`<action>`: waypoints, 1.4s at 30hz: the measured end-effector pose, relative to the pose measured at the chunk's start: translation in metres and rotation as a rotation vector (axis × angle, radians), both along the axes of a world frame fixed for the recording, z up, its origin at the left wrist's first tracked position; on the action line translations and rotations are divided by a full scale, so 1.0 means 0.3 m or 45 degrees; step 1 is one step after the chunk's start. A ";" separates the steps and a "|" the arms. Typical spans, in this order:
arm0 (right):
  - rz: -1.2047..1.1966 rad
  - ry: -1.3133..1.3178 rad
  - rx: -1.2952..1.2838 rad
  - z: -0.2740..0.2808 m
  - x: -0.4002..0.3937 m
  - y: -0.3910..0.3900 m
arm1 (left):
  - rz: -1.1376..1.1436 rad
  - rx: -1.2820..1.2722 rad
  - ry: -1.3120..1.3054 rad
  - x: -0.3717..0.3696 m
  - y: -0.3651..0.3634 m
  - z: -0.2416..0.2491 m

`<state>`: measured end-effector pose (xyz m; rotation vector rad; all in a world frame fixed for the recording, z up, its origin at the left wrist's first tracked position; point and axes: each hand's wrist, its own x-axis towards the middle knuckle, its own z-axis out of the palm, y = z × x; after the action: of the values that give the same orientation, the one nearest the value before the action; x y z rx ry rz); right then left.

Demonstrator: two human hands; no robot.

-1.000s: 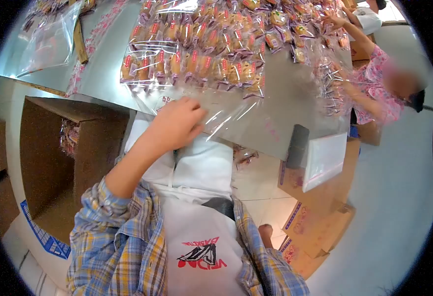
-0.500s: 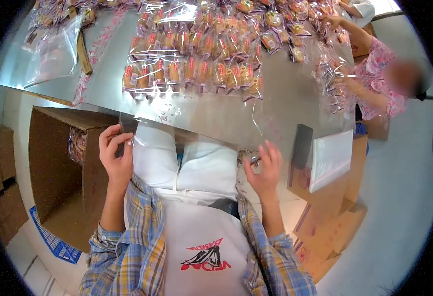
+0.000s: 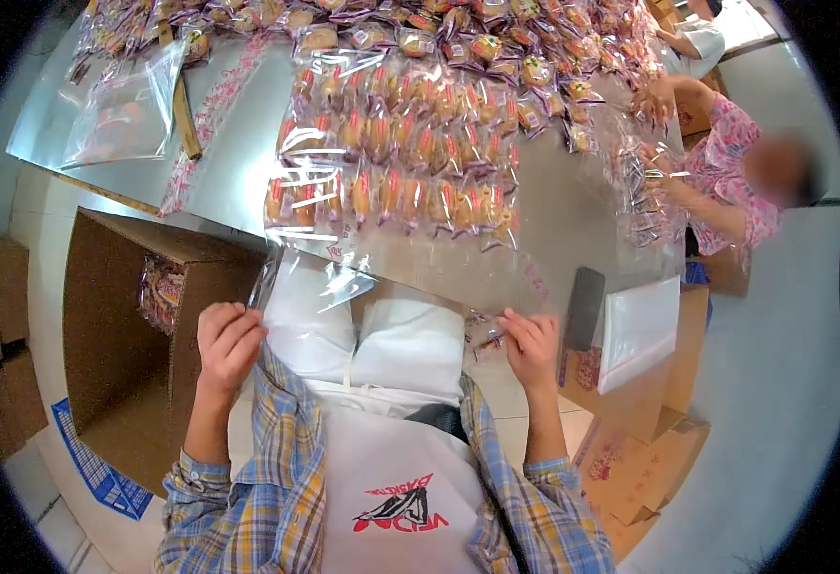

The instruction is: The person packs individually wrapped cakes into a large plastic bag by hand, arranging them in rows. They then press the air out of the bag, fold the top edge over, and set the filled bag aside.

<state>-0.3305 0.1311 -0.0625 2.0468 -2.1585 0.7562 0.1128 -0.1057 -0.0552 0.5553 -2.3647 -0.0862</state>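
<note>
A large clear plastic bag (image 3: 391, 206) lies over the front of the metal table, with rows of small wrapped cakes (image 3: 429, 148) inside it or beneath it. Its near edge hangs past the table edge. My left hand (image 3: 231, 346) pinches the left corner of that film. On the right, my right hand (image 3: 532, 346) has its fingers closed on the other corner, below the table edge. Both hands are in front of my lap.
Loose wrapped cakes (image 3: 534, 69) are heaped at the back. A co-worker (image 3: 735, 182) handles packs at the right. Flat bags (image 3: 639, 335) and a dark slab (image 3: 586, 306) lie at the right edge. An open carton (image 3: 123, 344) stands left, another (image 3: 673, 373) right.
Both hands have closed on the film and moved slightly down in view. The bag's near edge is drawn down toward me, and the rows of cakes appear lower and a bit further right.
</note>
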 end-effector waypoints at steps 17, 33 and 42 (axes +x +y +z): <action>-0.545 -0.342 -0.275 0.012 0.077 0.181 | -0.270 0.077 -0.246 0.017 0.021 0.069; 0.583 -0.380 0.210 0.041 0.630 -0.651 | -0.243 0.283 -0.064 -0.063 0.116 0.110; 0.377 -0.384 -0.060 -0.016 0.683 -0.717 | -0.166 0.451 -0.015 -0.064 0.124 0.075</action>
<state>-0.1256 -0.0839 -0.0673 2.3921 -1.9644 1.2079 0.0936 -0.0684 -0.0326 0.5655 -2.4090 -0.5703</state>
